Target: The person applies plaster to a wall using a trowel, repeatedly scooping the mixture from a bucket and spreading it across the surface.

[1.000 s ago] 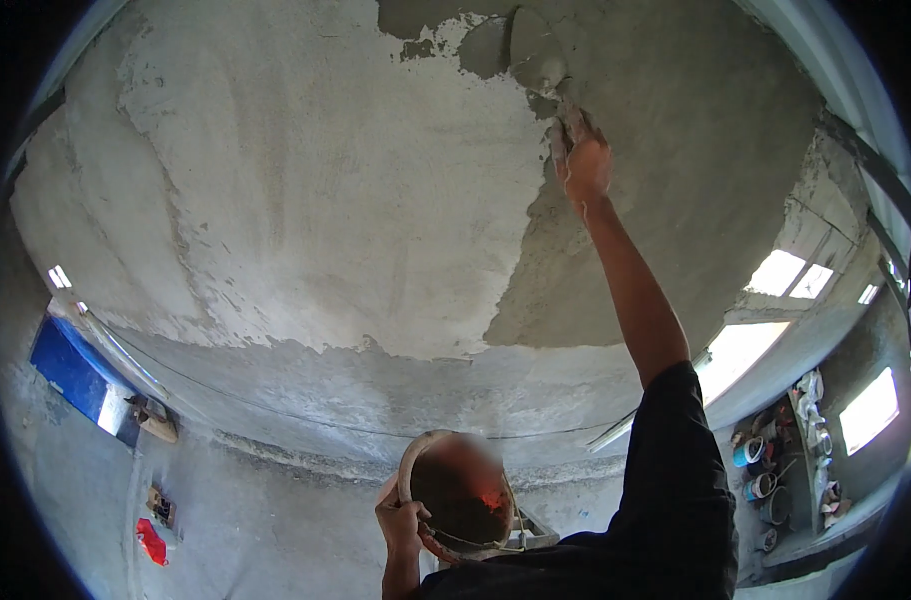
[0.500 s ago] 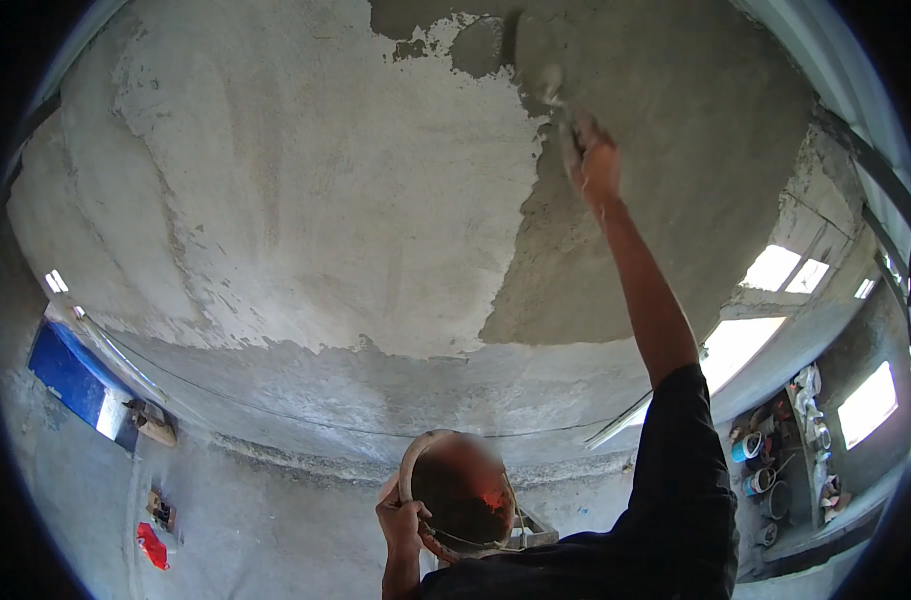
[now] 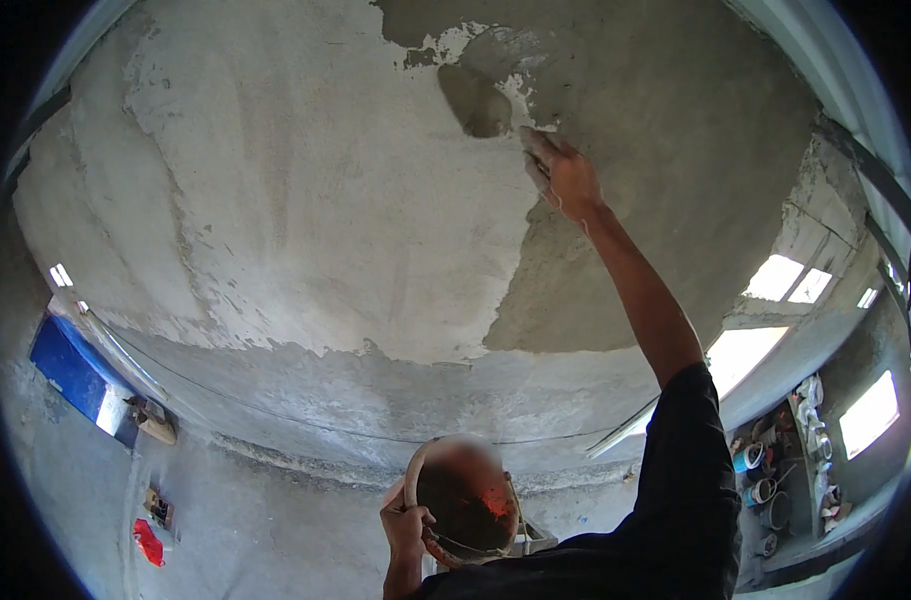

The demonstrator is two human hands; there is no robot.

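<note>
My left hand grips the left rim of a round bucket low in the view, thumb over the edge. Dark material with an orange-red spot shows inside; part of it is blurred. My right arm is stretched up to the wall, and my right hand is closed near the border between dark wet plaster and the paler surface. What it holds is too unclear to name. Up and left of the fingers lies a rounded dark patch on the wall.
Buckets and other items stand by a shelf at the right. Bright window openings are on that side. A blue panel, a sack and a red item lie at the left. A thin cable crosses the lower wall.
My right hand has moved down and slightly left along the wall. The rounded dark patch now shows lower, over the paler surface. My left hand still holds the bucket.
</note>
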